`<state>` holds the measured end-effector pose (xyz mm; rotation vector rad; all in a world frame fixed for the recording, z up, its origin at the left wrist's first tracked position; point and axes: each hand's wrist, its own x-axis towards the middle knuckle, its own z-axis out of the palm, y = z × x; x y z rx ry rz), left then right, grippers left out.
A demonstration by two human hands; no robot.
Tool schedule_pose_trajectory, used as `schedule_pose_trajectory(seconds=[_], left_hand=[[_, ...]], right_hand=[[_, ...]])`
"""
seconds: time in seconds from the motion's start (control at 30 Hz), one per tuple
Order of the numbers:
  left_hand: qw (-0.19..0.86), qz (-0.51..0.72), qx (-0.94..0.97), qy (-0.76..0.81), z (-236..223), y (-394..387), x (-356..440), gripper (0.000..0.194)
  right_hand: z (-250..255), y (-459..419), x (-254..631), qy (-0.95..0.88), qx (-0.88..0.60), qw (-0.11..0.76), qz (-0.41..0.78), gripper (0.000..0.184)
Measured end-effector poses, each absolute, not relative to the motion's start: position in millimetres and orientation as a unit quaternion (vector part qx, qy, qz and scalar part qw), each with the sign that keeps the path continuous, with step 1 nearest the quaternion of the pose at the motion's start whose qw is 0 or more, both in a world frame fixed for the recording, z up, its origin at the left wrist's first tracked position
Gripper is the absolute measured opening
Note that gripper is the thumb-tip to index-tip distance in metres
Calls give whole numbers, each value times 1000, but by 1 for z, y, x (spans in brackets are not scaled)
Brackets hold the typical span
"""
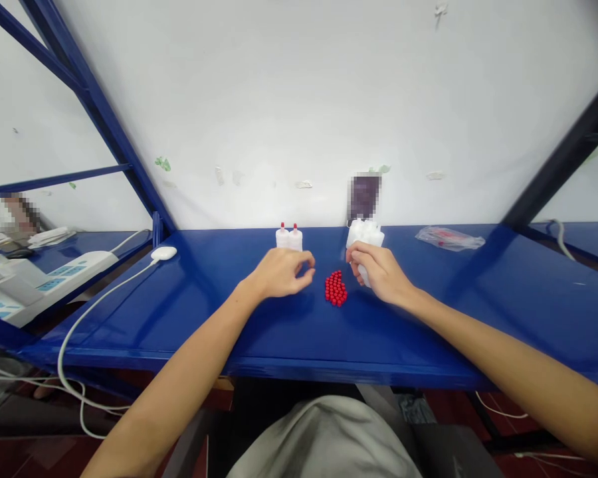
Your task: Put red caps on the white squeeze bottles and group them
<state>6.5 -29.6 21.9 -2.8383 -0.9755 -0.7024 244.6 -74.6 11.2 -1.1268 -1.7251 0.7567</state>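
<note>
My left hand (283, 272) hovers over the shelf, its fingers bent and the thumb and index finger curved toward each other, with nothing visible between them. Right behind it stand small white squeeze bottles (289, 239) with red caps on their nozzles. In my right hand (379, 269) is a white bottle (363, 275), mostly covered by the fingers. Just beyond that hand a group of white bottles (365, 232) stands together; no red caps show on them. Between my hands lies a cluster of small red caps (335, 289).
A clear plastic bag (450, 238) with something red in it lies at the right on the blue shelf (194, 318). To the left are a white charger puck (164, 253) with its cable and a white power strip (64, 279). A white wall (279, 99) closes off the back.
</note>
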Motion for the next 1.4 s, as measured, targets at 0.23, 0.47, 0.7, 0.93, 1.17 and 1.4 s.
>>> schedule_pose_trajectory(seconds=[0.23, 0.47, 0.7, 0.93, 1.17, 1.4], left_hand=[[-6, -157, -950, -271, 9, -37, 27, 21], [-46, -162, -951, -258, 4, -33, 27, 19], [-64, -162, -948, -265, 4, -31, 27, 19], [-83, -151, -942, -288, 2, -28, 26, 14], [-82, -312, -892, -317, 3, -31, 29, 18], [-161, -398, -873, -231, 8, -52, 44, 20]], right_hand=[[21, -73, 241, -545, -412, 444, 580, 21], [16, -70, 245, -611, -427, 390, 541, 7], [15, -69, 245, -708, -430, 389, 403, 20], [19, -75, 243, -718, -450, 401, 349, 11], [16, -80, 241, -760, -483, 384, 205, 12], [15, -81, 235, -800, -439, 386, 134, 16]])
